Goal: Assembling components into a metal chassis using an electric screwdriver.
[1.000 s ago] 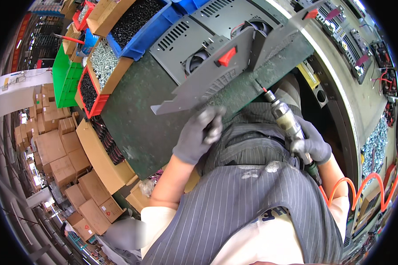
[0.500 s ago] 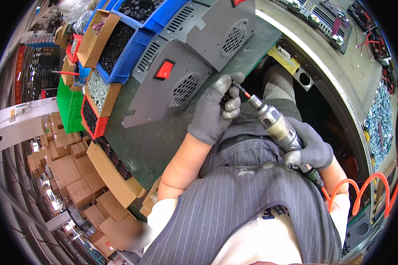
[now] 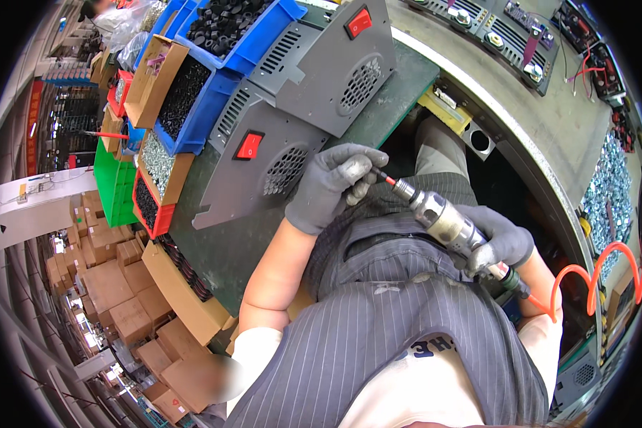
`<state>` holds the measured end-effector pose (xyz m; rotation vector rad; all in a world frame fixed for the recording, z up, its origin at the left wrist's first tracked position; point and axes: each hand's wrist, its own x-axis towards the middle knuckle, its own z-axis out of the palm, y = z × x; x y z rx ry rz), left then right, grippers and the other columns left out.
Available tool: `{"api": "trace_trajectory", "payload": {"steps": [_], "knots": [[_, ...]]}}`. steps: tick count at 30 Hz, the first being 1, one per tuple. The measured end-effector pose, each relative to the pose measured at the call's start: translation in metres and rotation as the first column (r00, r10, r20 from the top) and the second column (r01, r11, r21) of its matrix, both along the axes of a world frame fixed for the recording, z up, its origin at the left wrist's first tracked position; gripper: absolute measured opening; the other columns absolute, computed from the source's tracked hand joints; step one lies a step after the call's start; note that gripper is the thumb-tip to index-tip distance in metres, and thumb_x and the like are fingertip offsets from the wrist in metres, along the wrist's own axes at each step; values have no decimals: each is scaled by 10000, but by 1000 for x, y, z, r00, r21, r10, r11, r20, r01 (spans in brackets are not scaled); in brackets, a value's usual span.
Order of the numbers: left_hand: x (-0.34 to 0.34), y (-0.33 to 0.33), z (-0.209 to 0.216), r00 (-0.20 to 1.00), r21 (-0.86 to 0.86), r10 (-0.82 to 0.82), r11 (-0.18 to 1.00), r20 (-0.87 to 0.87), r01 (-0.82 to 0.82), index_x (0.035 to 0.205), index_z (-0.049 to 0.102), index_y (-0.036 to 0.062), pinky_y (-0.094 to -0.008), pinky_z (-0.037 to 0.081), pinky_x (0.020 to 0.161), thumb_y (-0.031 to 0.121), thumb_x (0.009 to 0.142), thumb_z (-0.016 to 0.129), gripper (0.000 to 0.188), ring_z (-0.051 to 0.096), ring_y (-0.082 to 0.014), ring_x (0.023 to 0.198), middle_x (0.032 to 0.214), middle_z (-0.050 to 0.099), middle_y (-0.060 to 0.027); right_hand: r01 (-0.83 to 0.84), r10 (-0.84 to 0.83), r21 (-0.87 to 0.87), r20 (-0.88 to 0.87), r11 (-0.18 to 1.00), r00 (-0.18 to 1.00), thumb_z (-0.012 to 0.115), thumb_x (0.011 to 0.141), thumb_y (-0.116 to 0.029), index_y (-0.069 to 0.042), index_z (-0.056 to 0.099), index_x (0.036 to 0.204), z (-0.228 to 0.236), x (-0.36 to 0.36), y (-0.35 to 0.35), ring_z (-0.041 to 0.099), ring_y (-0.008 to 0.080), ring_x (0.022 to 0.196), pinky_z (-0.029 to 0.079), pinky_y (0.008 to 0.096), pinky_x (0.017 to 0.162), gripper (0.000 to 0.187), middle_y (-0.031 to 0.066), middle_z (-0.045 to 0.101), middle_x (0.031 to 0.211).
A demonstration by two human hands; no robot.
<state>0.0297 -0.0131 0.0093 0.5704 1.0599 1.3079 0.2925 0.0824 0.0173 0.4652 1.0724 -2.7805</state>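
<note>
Right hand (image 3: pixel 503 239) grips a power driver (image 3: pixel 442 220) above the lap.
Left hand (image 3: pixel 335 187) curls closed at its bit (image 3: pixel 389 180); grey panels (image 3: pixel 278 132) with red switches (image 3: pixel 249 145) rest on the green surface (image 3: pixel 225 250).

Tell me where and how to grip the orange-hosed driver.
Grip the driver by its thick barrel, probably from the right, as the right hand does. Its rounded shape suits wrapping; the thin bit points toward the left hand, the orange hose trails behind.
</note>
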Motion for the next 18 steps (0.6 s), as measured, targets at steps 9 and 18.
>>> {"api": "trace_trajectory", "payload": {"steps": [9, 18], "knots": [[-5, -19, 54, 763, -218, -644, 754, -55, 620, 947, 641, 10, -290, 432, 603, 437, 934, 460, 464, 496, -99, 604, 744, 601, -36, 150, -245, 576, 91, 803, 965, 801, 578, -368, 24, 492, 1227, 25, -13, 43, 496, 122, 830, 406, 260, 750, 819, 31, 549, 958], [-116, -5, 176, 389, 170, 207, 977, -898, -129, 923, 671, -21, -271, 457, 781, 267, 852, 555, 318, 609, -158, 833, 895, 666, -104, 34, -320, 745, 244, 666, 915, 800, 513, -404, 7, 495, 1225, 51, -32, 70, 530, 110, 709, 427, 246, 651, 876, 19, 563, 811]]}}
